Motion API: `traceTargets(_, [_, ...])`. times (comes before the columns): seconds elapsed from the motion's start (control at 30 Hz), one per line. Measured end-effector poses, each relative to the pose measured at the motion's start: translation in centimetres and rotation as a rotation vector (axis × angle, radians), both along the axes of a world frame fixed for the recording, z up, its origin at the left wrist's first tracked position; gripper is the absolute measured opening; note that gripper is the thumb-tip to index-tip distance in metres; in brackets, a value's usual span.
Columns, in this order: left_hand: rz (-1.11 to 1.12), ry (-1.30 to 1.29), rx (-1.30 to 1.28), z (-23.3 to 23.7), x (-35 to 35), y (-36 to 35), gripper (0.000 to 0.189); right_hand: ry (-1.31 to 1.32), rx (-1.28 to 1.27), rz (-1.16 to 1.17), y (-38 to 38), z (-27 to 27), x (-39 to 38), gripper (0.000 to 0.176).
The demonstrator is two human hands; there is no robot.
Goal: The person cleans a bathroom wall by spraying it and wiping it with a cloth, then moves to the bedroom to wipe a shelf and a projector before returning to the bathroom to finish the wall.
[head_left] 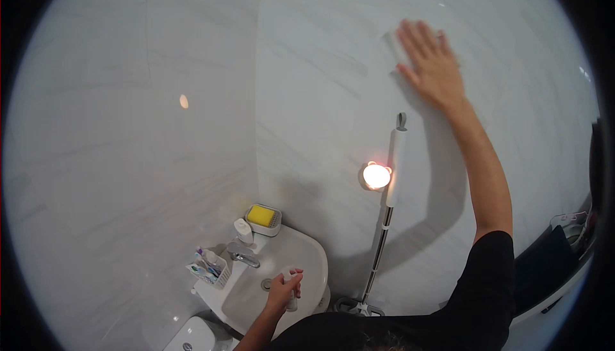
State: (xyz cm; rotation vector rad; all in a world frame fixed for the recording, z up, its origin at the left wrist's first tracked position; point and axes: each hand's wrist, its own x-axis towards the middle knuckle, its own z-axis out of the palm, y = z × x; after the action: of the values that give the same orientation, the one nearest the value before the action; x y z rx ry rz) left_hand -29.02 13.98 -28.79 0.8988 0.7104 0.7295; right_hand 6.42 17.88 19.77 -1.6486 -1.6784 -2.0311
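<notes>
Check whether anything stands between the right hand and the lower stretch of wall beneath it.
Yes: the white-gripped pole stands along the wall, below and slightly left of the right hand. The glowing lamp sits just left of the grip. Just right of the pole, nothing visible obstructs.

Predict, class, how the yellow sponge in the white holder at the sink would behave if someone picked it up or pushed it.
The yellow sponge would probably squash and feel light, as it looks like a foam block. Its flat, rectangular shape makes rolling unlikely. A sideways push might be checked by the white holder's rim around it.
</notes>
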Motion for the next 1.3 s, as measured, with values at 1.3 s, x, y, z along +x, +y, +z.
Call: traceTargets(1.3, [0.316,-0.087,-0.098,2.2,-7.8,1.4,0.025,0.09,0.063,-0.048,22.9,3.8,-14.6,0.078])
